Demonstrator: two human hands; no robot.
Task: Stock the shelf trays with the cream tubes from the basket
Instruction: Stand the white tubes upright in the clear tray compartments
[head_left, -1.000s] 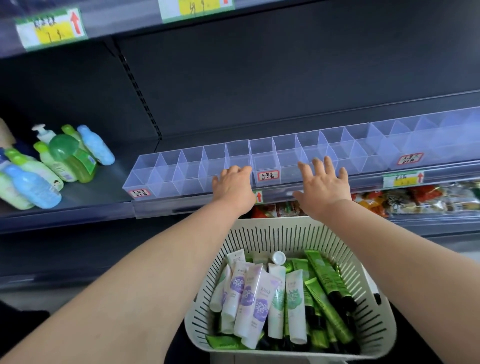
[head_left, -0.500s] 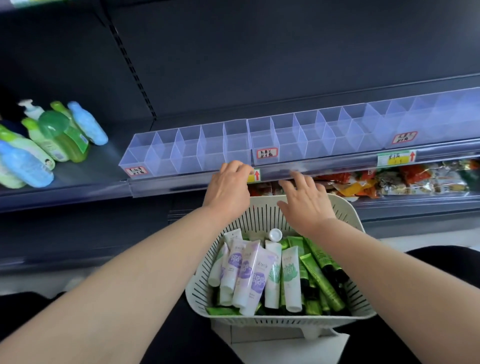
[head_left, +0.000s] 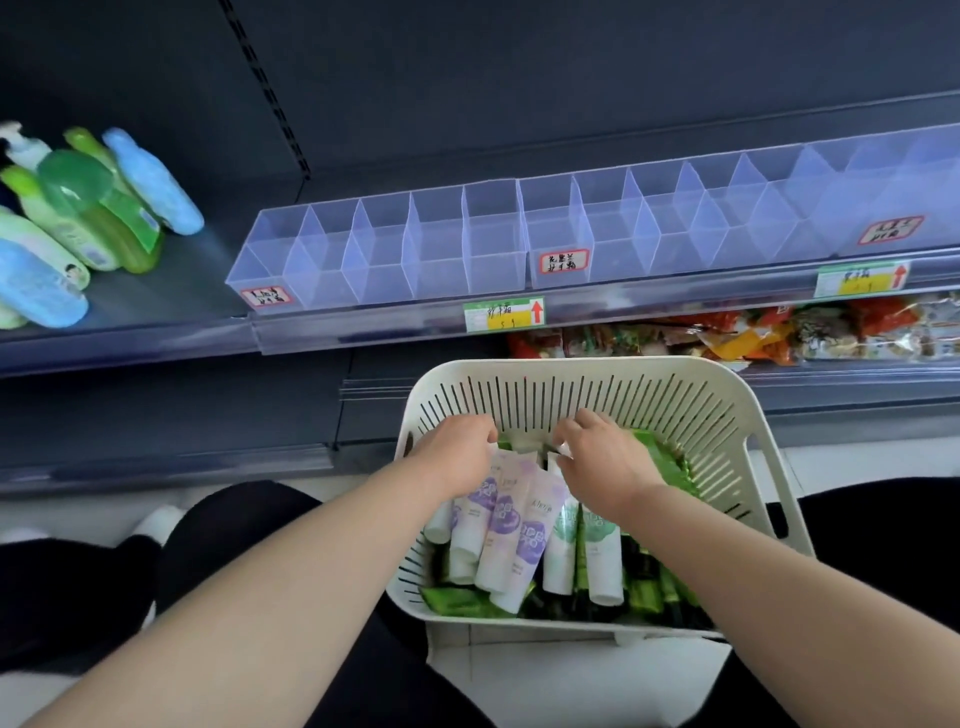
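Left hand (head_left: 457, 453), right hand (head_left: 605, 465) dropped into basket (head_left: 571, 367), curled over tubes (head_left: 519, 532)

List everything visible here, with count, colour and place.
basket: one, off-white, below the shelf.
purple-print tubes: about four, white, basket left.
green-print tubes: two, white, basket middle.
green tubes: several, green, basket right.
shelf trays: three, clear, empty, shelf front.
bottles: several, green and blue, shelf left.
snack packets: many, red-orange, under the trays.
price labels: two, green-yellow, shelf edge.
left hand: in basket, on purple-print tubes; grip unclear.
right hand: in basket, at green-print tube; grip unclear.
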